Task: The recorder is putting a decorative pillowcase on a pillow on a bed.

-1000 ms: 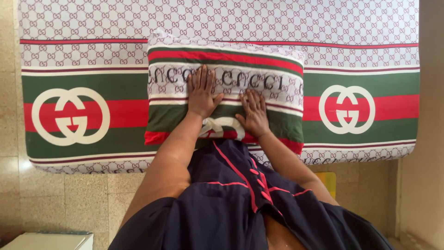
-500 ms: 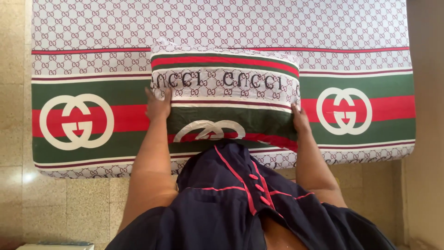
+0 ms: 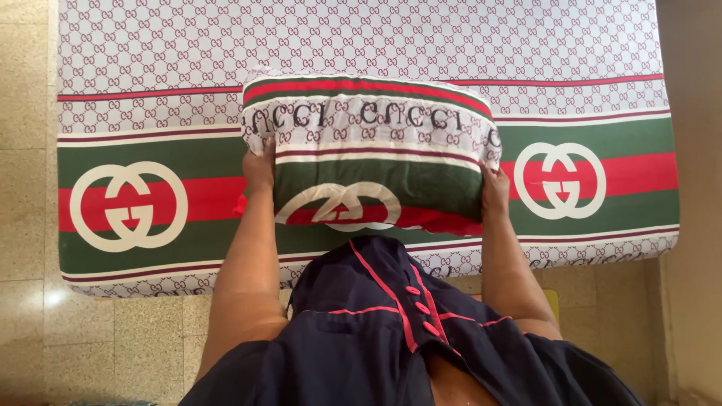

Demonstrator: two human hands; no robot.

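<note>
— green, red and white bands run across the pillow (image 3: 368, 150); where does it sit?

— on the bed (image 3: 150, 60), near its front edge, lying crosswise over a sheet (image 3: 587, 45) with the same stripes.

— and the hands?

— the left hand (image 3: 259, 167) presses the pillow's left end, the right hand (image 3: 494, 188) the right end. each grip is closed on the pillow, the fingers mostly hidden behind the fabric.

— any marks on it?

— a white ring emblem on the pillow's front, a row of dark letters above. two bigger white ring emblems (image 3: 128, 206) lie on the sheet's red band, one on either side.

— below?

— a dark blue garment (image 3: 391, 331) with red piping and buttons, over a speckled tile floor (image 3: 30, 150).
</note>
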